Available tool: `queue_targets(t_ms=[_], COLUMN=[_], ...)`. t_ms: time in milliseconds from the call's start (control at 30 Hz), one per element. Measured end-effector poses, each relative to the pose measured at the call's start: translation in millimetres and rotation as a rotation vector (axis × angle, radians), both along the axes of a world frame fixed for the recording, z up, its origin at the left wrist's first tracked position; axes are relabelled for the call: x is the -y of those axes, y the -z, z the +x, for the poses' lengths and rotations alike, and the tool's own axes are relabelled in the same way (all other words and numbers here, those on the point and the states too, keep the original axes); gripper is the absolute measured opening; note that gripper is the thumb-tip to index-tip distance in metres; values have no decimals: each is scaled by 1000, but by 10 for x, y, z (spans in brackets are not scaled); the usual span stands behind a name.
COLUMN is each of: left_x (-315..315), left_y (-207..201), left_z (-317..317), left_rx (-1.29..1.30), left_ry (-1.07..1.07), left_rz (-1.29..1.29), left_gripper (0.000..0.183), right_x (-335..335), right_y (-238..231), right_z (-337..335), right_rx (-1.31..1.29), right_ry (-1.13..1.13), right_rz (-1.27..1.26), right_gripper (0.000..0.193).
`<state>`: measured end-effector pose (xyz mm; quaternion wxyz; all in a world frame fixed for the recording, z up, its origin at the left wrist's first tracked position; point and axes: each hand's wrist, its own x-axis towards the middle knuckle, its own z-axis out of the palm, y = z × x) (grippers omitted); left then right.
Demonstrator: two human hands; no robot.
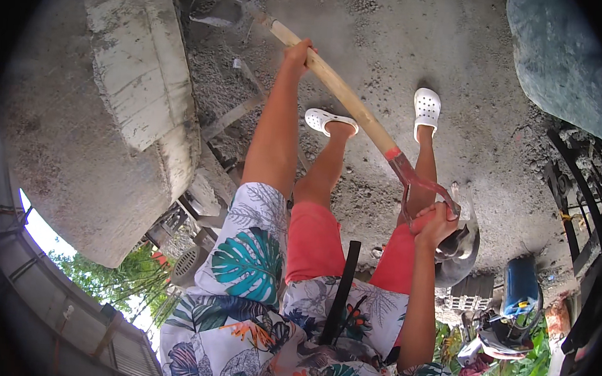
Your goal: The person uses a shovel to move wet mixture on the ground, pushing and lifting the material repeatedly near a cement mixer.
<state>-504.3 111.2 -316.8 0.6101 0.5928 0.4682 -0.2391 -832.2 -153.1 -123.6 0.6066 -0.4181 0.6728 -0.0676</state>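
Note:
A shovel with a pale wooden shaft (351,101) slants across in front of me, from upper left to lower right. My left hand (299,55) is wrapped round the shaft near its far end. At the near end, my right hand (435,224) is closed on the crossbar of the dark red, D-shaped handle (412,174). The shovel's grey metal blade (219,12) is low over the dusty ground at the upper left, beside loose gravel. Its tip blends into the rubble, so I cannot tell whether it is loaded.
A big grey, cement-crusted drum-like body (99,107) fills the left side. My white clogs (426,107) stand on gritty ground. A greenish-grey sheet (564,63) lies at the upper right, above dark metal bars (576,198). A blue container (521,287) stands at the lower right.

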Motion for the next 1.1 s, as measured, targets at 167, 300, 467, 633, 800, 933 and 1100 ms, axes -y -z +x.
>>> queue_targets(t_ms=[167,300,467,633,800,933,1100], left_x=[662,1245,2151,2761,2312,2104,1424], left_y=[139,395,184,-503,-88,233,673], left_z=[-580,-1450,-2705,-3241,-3047,-2356,-1111], left_rx=[-56,-113,-330,-228,-279,-282,-295], left_ry=[37,59,195,355,333,388,370], left_rz=[-44,-112,-7,-187,-99,-261,-138], left_gripper=[14,20,53,67,49,42,38], right_x=[435,704,1007,1068,783,450,-137], right_y=[-19,-348,-943,-1612,-1580,-1312,-843], right_z=[-587,-1129,-2135,-2759,-2041,-1569,-511], right_rx=[-103,-232,-411,-605,-552,-576,-458], right_ry=[-66,74,62,152,92,201,274], right_rz=[-178,-186,-356,-494,-326,-254,-109], right_gripper=[9,13,15,14,15,11,12])
